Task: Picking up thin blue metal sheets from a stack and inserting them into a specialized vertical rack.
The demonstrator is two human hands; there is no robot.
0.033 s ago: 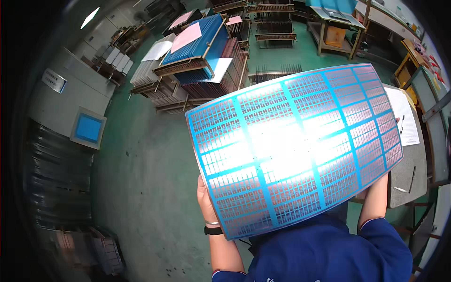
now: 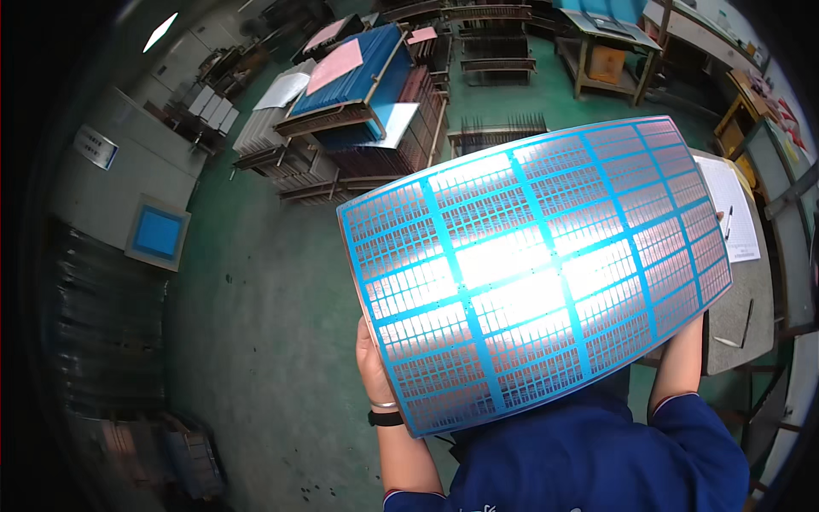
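Observation:
A large circuit board panel [image 2: 490, 348], copper-coloured with a blue grid, is held up in front of me, tilted, with a bright glare over its middle. My left hand [image 2: 371, 367] grips its lower left edge, the fingers passing behind it. That wrist has a black band and a light bracelet. Reaching under the lower right edge, my right forearm goes behind the panel. Most of my right hand [image 2: 721, 216] is hidden; only a fingertip shows at the right edge, so it holds the panel from behind.
Racks of upright blue panels [image 2: 363, 72] stand at the far left of the panel, and a low pronged rack [image 2: 499, 128] is behind it. To the right a grey table [image 2: 742, 299] bears paper sheets [image 2: 735, 209] and a pen [image 2: 747, 324]. A blue framed screen [image 2: 158, 230] leans at the left wall.
The glare on the panel has shrunk a little as its tilt shifts slightly. Both hands keep their hold.

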